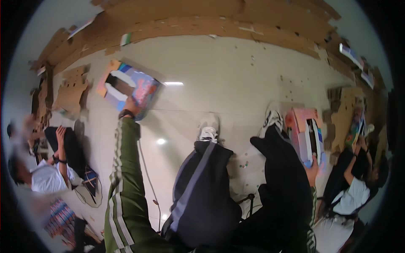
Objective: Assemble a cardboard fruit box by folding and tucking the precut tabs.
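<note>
**One printed carton in each hand, out over the pale floor!**

Out on the far left, my left hand is grasping the near edge of a colourful printed carton, its cut-out window facing up at me. Over on the right, just beyond my knee, my right hand is gripping the near end of a second carton, thumb by the window; the fingers underneath are hiding from view. Whether either carton is touching the floor, I can't tell.

How are these handling? I'm judging thin card, light and hollow: stiff along the folds, weak around the openings, perhaps slick where the print is shining. So I'm favouring the folded edges and corners, pinching gently, and sparing the white window borders, which are looking easy to bend.

Around me, brown cardboard is lining the far side, a person in white is sitting on the left, and another person on the right is handling a colourful item.
</note>
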`<state>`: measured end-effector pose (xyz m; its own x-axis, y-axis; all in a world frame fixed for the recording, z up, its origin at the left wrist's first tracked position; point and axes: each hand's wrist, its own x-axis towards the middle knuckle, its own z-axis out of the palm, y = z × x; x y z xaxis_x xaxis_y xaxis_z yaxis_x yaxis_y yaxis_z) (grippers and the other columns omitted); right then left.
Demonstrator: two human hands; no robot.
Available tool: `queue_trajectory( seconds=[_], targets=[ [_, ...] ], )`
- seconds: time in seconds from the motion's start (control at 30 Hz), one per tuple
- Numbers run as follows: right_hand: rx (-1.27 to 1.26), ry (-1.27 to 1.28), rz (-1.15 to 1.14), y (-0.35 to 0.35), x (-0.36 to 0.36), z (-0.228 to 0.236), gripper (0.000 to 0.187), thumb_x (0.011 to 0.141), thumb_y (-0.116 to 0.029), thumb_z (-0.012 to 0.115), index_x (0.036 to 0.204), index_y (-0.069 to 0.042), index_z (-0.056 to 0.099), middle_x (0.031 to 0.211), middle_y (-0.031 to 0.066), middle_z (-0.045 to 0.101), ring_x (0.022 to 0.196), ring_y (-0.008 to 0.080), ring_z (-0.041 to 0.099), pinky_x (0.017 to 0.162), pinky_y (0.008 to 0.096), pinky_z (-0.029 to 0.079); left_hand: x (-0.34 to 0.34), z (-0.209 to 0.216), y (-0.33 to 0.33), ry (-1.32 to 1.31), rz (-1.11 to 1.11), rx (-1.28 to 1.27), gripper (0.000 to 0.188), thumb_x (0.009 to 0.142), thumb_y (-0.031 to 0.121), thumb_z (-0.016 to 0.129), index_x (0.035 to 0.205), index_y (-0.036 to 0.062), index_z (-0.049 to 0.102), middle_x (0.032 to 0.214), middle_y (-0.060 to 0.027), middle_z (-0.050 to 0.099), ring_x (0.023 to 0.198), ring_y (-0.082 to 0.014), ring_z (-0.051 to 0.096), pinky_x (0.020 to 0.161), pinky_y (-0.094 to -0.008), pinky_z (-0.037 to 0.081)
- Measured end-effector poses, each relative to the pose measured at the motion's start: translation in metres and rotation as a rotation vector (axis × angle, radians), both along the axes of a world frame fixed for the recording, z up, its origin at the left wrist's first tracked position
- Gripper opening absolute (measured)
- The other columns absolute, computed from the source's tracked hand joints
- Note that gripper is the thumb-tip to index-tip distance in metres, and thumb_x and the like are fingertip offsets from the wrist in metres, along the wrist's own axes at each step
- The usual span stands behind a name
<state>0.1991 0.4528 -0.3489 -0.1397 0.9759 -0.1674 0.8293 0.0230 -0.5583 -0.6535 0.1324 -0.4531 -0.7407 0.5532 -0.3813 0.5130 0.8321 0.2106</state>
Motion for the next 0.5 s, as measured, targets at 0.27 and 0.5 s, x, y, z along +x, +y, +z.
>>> queue_trajectory(
  seconds=[0.27,0.5],
  targets=[
    [-0.146,-0.491,-0.103,0.009,-0.010,-0.040,0.080,0.072,-0.051,0.078,0.132,-0.006,0.049,0.109,0.0273,0.065,0.099,0.0444,0.063,0.088,0.0504,0.049,0.036,0.018,0.005,0.283,-0.259,-0.311,0.075,0.055,0.057,0.085,0.102,0.0028,0.063,0.114,-0.0175,0.061,0.106,-0.0355,0.060,0.090,-0.0433,0.051],
    [0.137,-0.555,-0.152,0.074,-0.016,-0.046,0.075,0.074,-0.048,0.077,0.127,-0.001,0.051,0.112,0.0286,0.063,0.110,0.0443,0.058,0.092,0.0512,0.046,0.161,0.023,-0.012,-0.151,-0.407,-0.057,0.072,0.047,0.059,0.084,0.094,0.0059,0.070,0.084,-0.0182,0.071,0.074,-0.0387,0.066,0.077,-0.0458,0.052]
  ],
)
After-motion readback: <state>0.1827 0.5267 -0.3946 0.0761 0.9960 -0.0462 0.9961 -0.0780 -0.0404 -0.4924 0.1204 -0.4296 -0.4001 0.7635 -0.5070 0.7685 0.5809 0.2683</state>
